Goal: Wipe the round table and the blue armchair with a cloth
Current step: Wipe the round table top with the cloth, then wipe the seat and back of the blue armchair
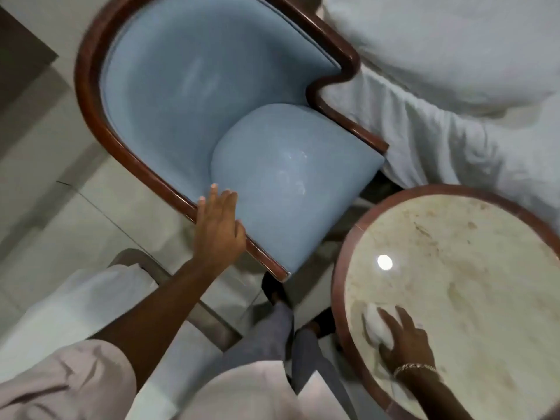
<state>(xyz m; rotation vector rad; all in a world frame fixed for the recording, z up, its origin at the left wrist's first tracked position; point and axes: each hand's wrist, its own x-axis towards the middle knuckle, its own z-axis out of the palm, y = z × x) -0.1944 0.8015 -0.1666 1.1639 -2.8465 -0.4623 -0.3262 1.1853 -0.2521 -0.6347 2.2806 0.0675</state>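
The blue armchair with a dark wooden frame fills the upper middle of the head view. My left hand rests flat on its near wooden arm rail, fingers spread, holding nothing. The round table, a cream marble top with a reddish wooden rim, stands at the lower right. My right hand presses a white cloth onto the tabletop near its left rim. Part of the cloth is hidden under my palm.
A bed with white bedding runs along the top right, touching the armchair's far arm. A second white-cushioned seat with a metal frame stands at the lower left. My legs and feet stand on the pale tiled floor between chair and table.
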